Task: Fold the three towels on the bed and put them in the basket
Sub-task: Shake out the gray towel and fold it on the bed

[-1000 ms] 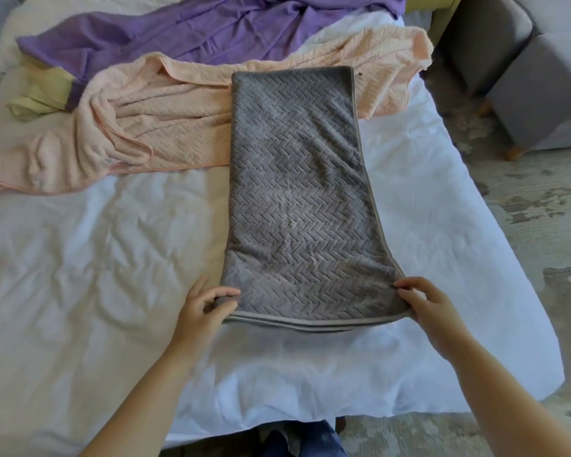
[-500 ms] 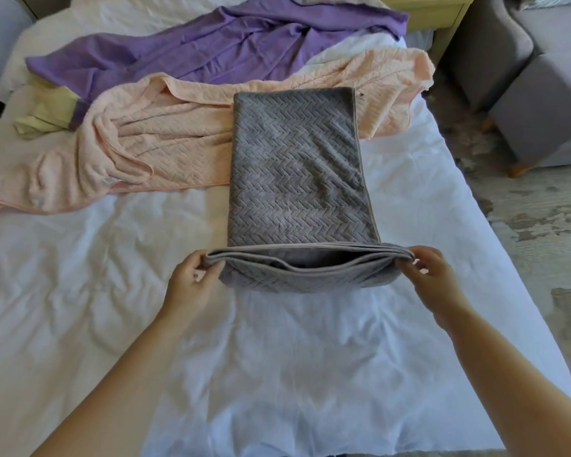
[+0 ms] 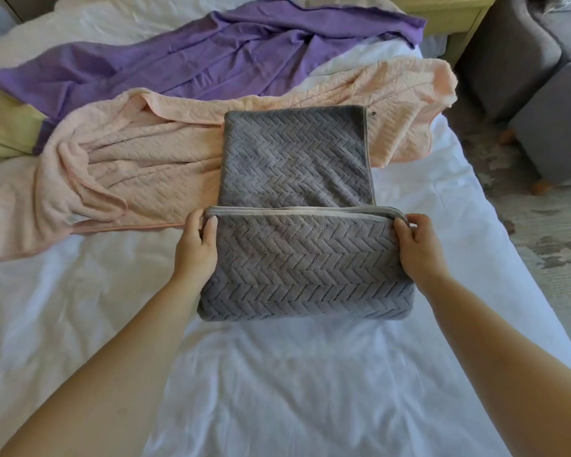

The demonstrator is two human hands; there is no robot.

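Both arms reach out over the bed (image 3: 277, 374), bare forearms coming in from the lower corners and angling toward each other, wrists straight, knuckles up. At the left end of the grey towel's (image 3: 297, 153) pale piped edge the left hand (image 3: 195, 249) has its thumb on top of the flap and its fingers curled round the corner, a firm pinch. Over on the other end the right hand (image 3: 416, 245) mirrors it, thumb on the cloth, fingers bunched over the corner. Between them the edge runs straight across the towel's middle, the near part doubled over toward the far end, the fold fat and rounded nearest the person. Whether that edge is down on the layer beneath, I can't tell. The grey towel sits mid-bed, its far end overlapping the pink towel (image 3: 139, 166), which sprawls rumpled to the left. Beyond that the purple towel (image 3: 211, 57) lies spread across the far side, a yellow cloth (image 3: 4, 133) touching its left end. An armchair (image 3: 548, 103) stands off right.
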